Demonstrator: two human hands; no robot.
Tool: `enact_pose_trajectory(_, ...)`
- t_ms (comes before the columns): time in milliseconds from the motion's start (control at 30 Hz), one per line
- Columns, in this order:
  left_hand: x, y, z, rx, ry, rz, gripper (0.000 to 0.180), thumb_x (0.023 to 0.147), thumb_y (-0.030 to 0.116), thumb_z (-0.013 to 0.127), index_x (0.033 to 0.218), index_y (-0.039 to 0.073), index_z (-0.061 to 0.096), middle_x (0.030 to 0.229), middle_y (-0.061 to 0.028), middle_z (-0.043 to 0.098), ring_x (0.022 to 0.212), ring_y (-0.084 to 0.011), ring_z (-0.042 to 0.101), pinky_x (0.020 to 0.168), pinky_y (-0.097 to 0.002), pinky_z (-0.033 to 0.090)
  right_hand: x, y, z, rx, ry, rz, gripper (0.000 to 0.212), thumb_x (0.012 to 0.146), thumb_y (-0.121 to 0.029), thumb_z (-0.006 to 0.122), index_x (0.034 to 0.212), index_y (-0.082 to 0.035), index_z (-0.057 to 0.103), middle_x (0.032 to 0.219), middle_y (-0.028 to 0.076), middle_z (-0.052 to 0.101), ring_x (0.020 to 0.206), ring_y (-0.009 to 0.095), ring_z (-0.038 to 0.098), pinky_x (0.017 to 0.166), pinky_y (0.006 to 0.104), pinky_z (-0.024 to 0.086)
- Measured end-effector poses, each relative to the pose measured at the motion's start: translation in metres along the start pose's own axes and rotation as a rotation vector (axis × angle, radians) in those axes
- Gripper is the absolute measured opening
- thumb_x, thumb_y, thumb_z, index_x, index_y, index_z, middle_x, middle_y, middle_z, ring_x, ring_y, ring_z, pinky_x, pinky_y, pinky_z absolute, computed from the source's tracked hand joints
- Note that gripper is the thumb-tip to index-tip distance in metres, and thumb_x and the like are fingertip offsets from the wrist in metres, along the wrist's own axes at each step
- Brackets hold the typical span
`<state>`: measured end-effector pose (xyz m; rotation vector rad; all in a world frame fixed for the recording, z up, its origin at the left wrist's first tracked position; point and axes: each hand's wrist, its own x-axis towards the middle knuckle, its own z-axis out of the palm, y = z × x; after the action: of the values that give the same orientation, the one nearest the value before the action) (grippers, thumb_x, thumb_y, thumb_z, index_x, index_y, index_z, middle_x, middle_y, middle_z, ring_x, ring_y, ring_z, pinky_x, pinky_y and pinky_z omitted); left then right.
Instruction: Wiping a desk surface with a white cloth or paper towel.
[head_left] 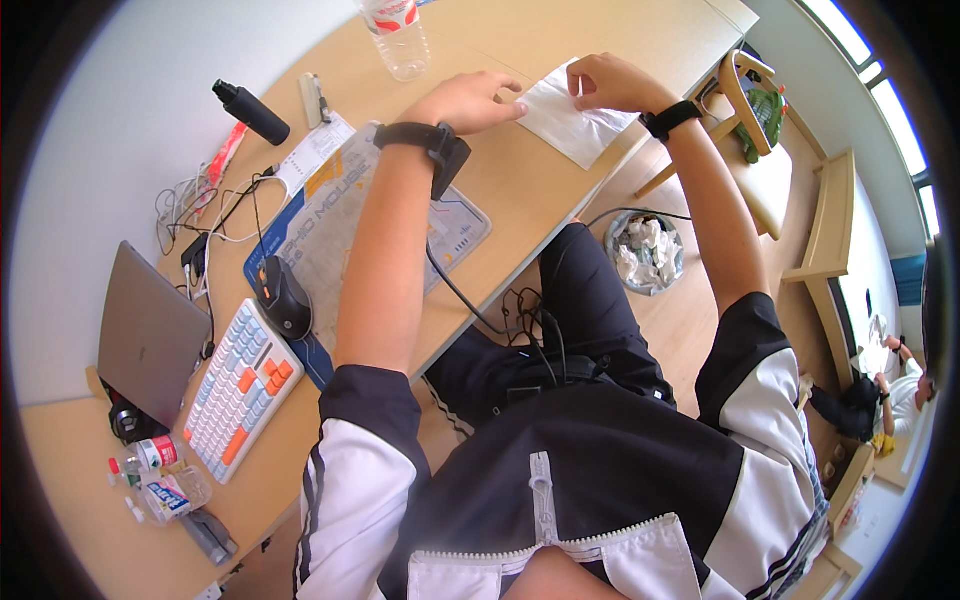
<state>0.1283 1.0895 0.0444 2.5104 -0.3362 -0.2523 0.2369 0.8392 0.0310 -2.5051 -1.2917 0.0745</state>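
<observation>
A thin white sheet [572, 132], which looks like a tissue or soft paper, lies spread near the front edge of the desk, with creases on its right half. My left hand [468, 102] hovers at its left edge, thumb and fingers apart, fingertips close to or touching the sheet. Over the upper part of the same sheet, my right hand [618, 84] has its fingers curled down, seemingly pinching it; the exact contact is partly hidden. Both wrists wear black bands, and a dark cable hangs between them.
A clear plastic bottle [405, 50] stands beyond my left hand. On the desk are a mouse mat [460, 222], mouse [285, 300], keyboard [240, 390], laptop [150, 335] and black bottle [252, 112]. A bin [645, 255] of crumpled paper and a chair [765, 190] stand right; another person sits beyond.
</observation>
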Motion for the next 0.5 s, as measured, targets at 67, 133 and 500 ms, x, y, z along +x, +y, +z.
enact_pose_trajectory(67, 0.001, 0.003, -0.002, -0.001, -0.006, -0.018, 0.058, 0.093, 0.044, 0.064, 0.138, 0.008, 0.058, 0.129, -0.0202, 0.065, 0.119, -0.0335, 0.063, 0.101, -0.0399, 0.049, -0.003, 0.002, -0.002, 0.030, -0.023, 0.029, 0.017, 0.076, -0.018, 0.072, 0.085, -0.005, 0.067, 0.070, 0.009, 0.067, 0.067, 0.023, 0.063, 0.063, 0.0362, 0.047)
enact_pose_trajectory(133, 0.001, 0.003, -0.001, -0.003, -0.016, -0.035, 0.058, 0.093, 0.044, 0.064, 0.138, 0.008, 0.057, 0.129, -0.0201, 0.065, 0.119, -0.0336, 0.063, 0.101, -0.0400, 0.049, -0.006, -0.003, -0.008, 0.031, -0.147, 0.126, 0.021, 0.073, -0.019, 0.076, 0.087, -0.005, 0.070, 0.081, 0.011, 0.071, 0.078, 0.026, 0.068, 0.069, 0.0393, 0.052)
enact_pose_trajectory(500, 0.004, -0.006, 0.003, 0.052, 0.029, 0.024, 0.058, 0.095, 0.043, 0.063, 0.138, 0.005, 0.055, 0.122, -0.0221, 0.069, 0.115, -0.0326, 0.065, 0.097, -0.0393, 0.050, -0.060, -0.007, -0.011, -0.058, -0.037, 0.057, 0.022, 0.075, -0.019, 0.077, 0.080, -0.004, 0.061, 0.066, 0.008, 0.058, 0.067, 0.023, 0.058, 0.063, 0.0363, 0.046)
